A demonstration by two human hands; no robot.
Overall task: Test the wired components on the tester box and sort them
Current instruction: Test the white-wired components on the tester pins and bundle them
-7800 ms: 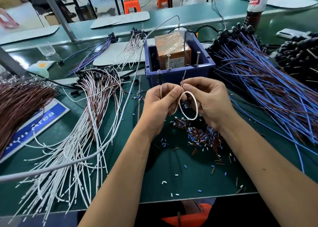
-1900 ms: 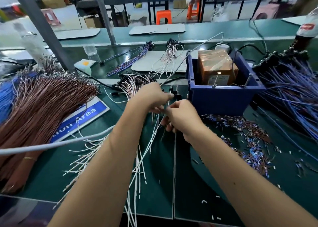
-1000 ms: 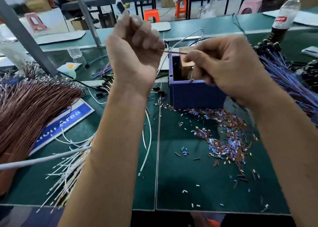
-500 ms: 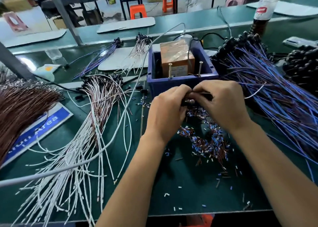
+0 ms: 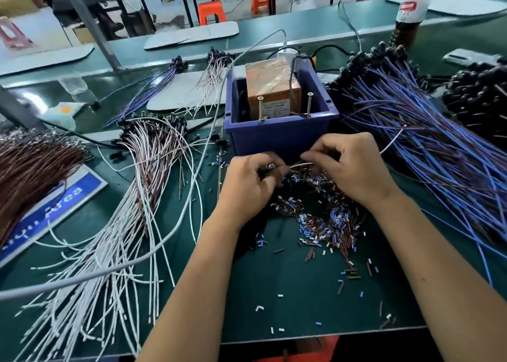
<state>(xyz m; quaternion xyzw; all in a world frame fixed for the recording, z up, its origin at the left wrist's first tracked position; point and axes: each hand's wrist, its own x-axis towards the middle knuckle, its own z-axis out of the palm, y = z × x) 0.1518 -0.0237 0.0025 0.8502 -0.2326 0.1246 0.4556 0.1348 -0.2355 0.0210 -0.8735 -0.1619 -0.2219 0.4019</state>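
Centre of frame: left hand (image 5: 248,187) and right hand (image 5: 349,167) met just below blue box (image 5: 279,135). Left fingers curled, pinching dark end of wired part (image 5: 285,167); right fingers curled, pinching its thin wire. Part stretched between hands, above scattered wire scraps (image 5: 326,224). Inside box: brown tester block (image 5: 270,87), two upright screws at front. Left of frame: pile of white wires (image 5: 115,238). Right of frame: pile of blue wires (image 5: 428,142). Green table (image 5: 288,293) beneath.
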